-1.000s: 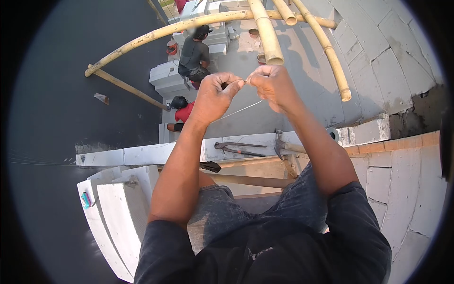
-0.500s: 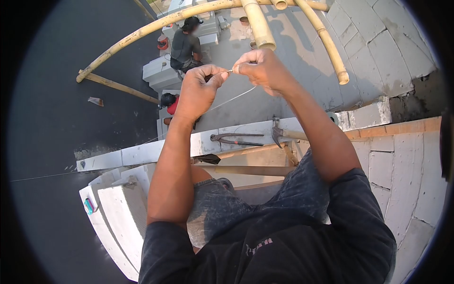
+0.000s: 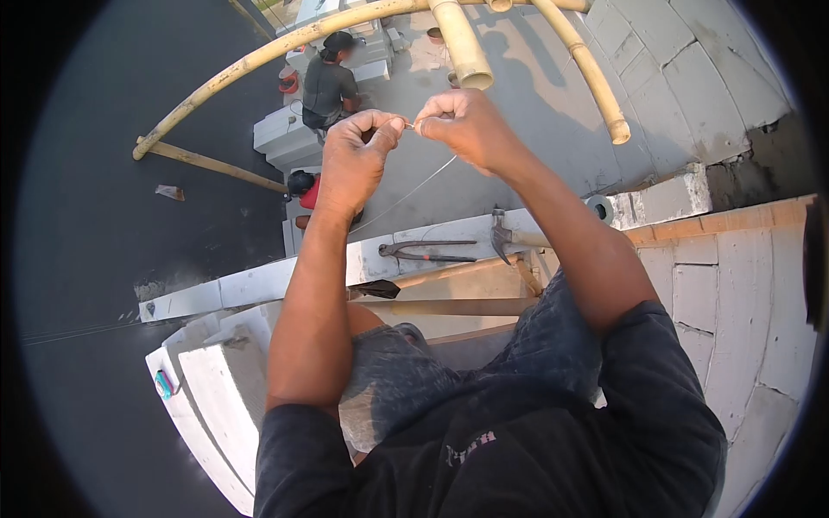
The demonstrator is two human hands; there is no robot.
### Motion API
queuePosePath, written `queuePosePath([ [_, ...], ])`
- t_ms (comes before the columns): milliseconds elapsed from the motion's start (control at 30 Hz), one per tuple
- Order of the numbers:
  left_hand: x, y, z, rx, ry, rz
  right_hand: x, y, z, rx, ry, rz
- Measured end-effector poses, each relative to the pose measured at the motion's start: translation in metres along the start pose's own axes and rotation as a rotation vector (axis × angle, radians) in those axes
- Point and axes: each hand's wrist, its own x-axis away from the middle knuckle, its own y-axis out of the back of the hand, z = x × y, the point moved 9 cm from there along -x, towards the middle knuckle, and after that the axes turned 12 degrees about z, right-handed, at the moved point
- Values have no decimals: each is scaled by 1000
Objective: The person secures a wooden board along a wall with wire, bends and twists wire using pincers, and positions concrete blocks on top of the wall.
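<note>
My left hand [image 3: 352, 168] and my right hand [image 3: 471, 131] are raised in front of me with their fingertips almost meeting. Both pinch a thin string [image 3: 432, 178] between thumb and forefinger; a short bit of it shows in the small gap between them. From below my right hand the string sags down toward the wall of pale blocks [image 3: 306, 278]. On top of that wall lie pincers [image 3: 427, 251], handles apart. Beside them rests a claw hammer [image 3: 501, 236], its handle partly behind my right forearm.
Bamboo poles [image 3: 285, 43] cross above and ahead. Below, a person in a dark shirt [image 3: 328, 86] and another in red [image 3: 306, 192] sit by stacked blocks. A blue-green tape measure [image 3: 164, 384] lies on blocks at left. A roll [image 3: 599, 207] sits on the wall at right.
The string has gone from nearly straight to slack and curved. Both hands stay pinched together and appear slightly further left, as the whole view has shifted a little.
</note>
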Motion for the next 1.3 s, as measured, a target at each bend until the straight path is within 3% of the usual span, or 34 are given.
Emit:
queuePosePath([
  [200,-1,-6,-6,-292,-69,2,10,0,-21,148,-68,7],
  [333,-6,-12,0,-271,-82,26,16,0,-33,133,-94,39],
  [400,-10,-8,0,-266,-93,21,21,13,-42,401,57,-48],
  [467,-8,1,-3,-327,-126,-18,35,30,-68,501,49,-87],
  [533,-4,8,-11,-372,-86,-21,48,34,-91,933,-251,184],
  [600,-1,14,-16,-421,-36,-26,63,32,-119,1083,-426,335],
  [667,2,24,-15,-335,-48,-68,70,21,-136,1028,-403,345],
  [700,-6,27,-6,-90,-17,2,69,10,-141,983,-390,337],
  [867,0,36,-1,-52,39,34,78,-107,-162,970,-202,606],
  [933,-5,37,22,-37,16,146,85,-141,-183,1015,-233,640],
  [967,1,41,33,-141,66,61,89,-150,-188,1099,-235,658],
  [1067,9,41,18,-137,12,24,86,-160,-196,1192,-221,658],
  [1133,11,44,10,-156,22,10,84,-159,-200,1195,-220,649],
  [1200,15,41,16,18,134,59,84,-160,-206,1224,-203,660],
  [1300,12,40,12,22,111,83,84,-162,-200,1268,-217,672],
])
